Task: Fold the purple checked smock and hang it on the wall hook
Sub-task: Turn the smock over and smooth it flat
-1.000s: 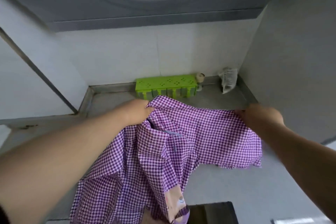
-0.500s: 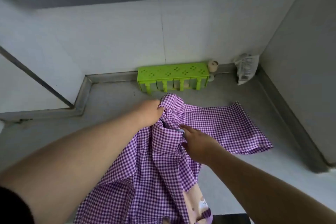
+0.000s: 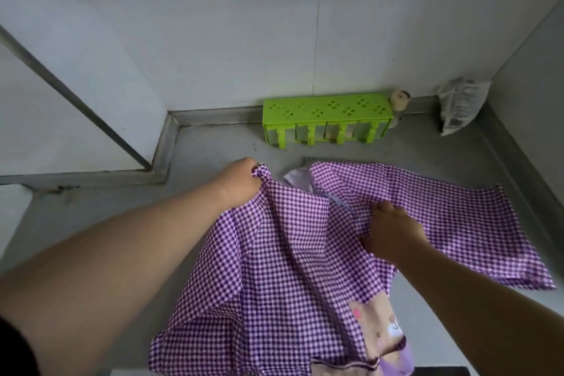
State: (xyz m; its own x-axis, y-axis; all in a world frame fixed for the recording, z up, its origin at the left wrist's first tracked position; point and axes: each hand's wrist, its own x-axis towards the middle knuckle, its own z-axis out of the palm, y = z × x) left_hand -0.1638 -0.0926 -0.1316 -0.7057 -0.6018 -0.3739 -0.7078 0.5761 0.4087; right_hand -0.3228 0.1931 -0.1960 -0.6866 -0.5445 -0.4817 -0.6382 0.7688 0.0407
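The purple checked smock [image 3: 283, 256] lies spread over the grey countertop [image 3: 122, 207], its right part flat and its near part hanging toward me. A pink bear patch [image 3: 378, 330] shows near its lower edge. My left hand [image 3: 241, 180] pinches a bunched corner of the smock at its far left and holds it slightly raised. My right hand [image 3: 390, 232] grips the fabric near the smock's middle, fingers curled into a fold. No wall hook is in view.
A green plastic rack [image 3: 326, 117] stands against the back wall. Beside it are a small round-topped bottle [image 3: 399, 101] and a crumpled plastic bag [image 3: 460, 101] in the right corner. White walls enclose the counter at back, left and right.
My right hand let go of the smock's right end, which now lies flat on the counter, and came in to grip the middle. My left hand pulled its corner leftward, spreading the cloth.
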